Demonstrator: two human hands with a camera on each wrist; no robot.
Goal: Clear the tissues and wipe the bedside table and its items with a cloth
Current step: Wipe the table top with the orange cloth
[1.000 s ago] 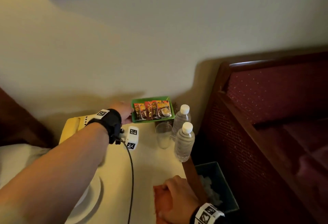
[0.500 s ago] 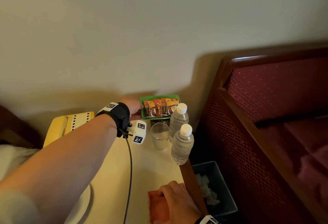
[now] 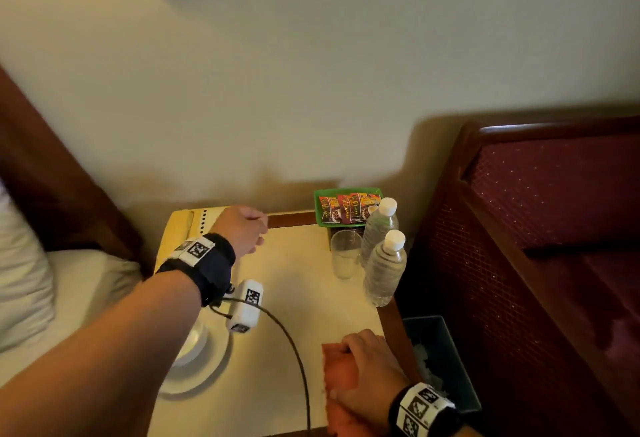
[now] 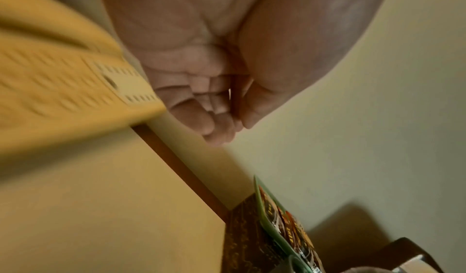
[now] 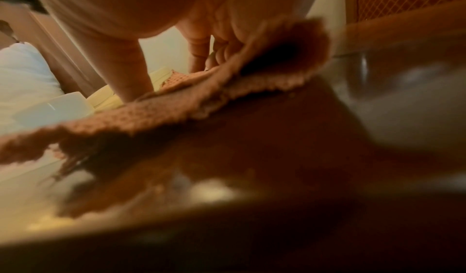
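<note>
An orange cloth (image 3: 341, 374) lies on the cream bedside table (image 3: 294, 298) at its front right corner. My right hand (image 3: 367, 367) is on top of it, fingers bent over its far edge and thumb planted on it. In the right wrist view the cloth (image 5: 176, 106) bunches up under my right hand (image 5: 201, 44). My left hand (image 3: 242, 229) hovers at the back of the table by the right end of a yellow telephone (image 3: 183, 229). In the left wrist view my left hand (image 4: 216, 118) is curled with the thumb against the fingers, holding nothing. White tissues (image 3: 424, 357) lie in a bin.
At the back right stand a green tray (image 3: 317, 206) of sachets, a glass (image 3: 344, 256) and two water bottles (image 3: 379, 229) (image 3: 384, 270). A white plate (image 3: 197, 367) sits front left. The dark bin (image 3: 446, 332) stands beside the table against a red headboard (image 3: 536, 229).
My left hand has left the green tray and moved left to the telephone's end. My right hand has stayed on the cloth at the front right corner.
</note>
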